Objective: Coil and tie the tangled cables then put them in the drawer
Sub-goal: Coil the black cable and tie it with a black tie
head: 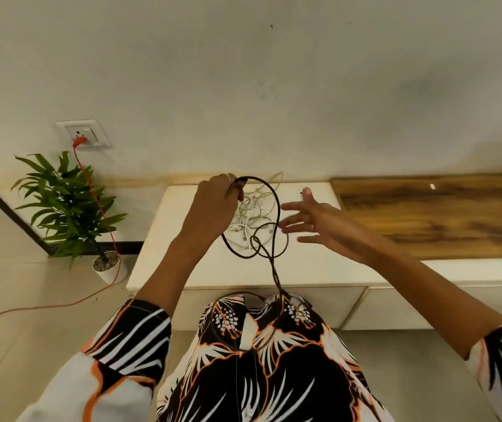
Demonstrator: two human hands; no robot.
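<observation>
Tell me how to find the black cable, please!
Look at the white cabinet top against the wall. Above it, the left hand grips one end of the black cable, which droops in loops toward the person. The tangled cables lying behind it are white.

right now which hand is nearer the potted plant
Left. The left hand grips the black cable over the cabinet's plant-side half; the open right hand hovers farther from the potted plant, past the cable.

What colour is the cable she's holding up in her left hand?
Black; the black cable shows clearly in the head view, gripped by the left hand.
</observation>
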